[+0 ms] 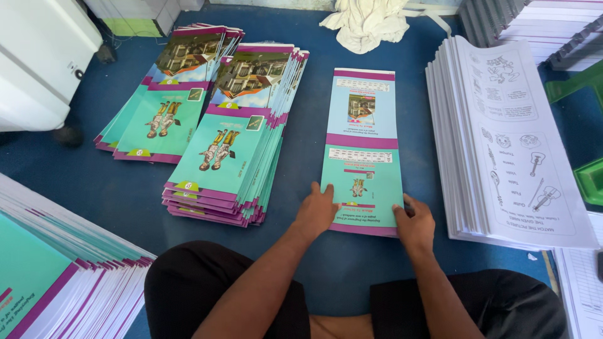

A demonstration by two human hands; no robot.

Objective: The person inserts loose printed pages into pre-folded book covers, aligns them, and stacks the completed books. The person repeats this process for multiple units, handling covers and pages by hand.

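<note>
Pressing flat on the blue floor (113, 188), left hand (316, 210) and right hand (414, 225) rest open-fingered on one teal cover sheet (362, 150); two finished cover stacks (235, 144) lie leftward, white printed pages (502, 138) rightward, unassembled.

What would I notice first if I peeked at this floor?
Two bare hands, left hand and right hand, press the near end of a teal and purple cover sheet lying mid-floor. Left of it sit fanned stacks of matching covers; a tall white page stack stands right.
</note>
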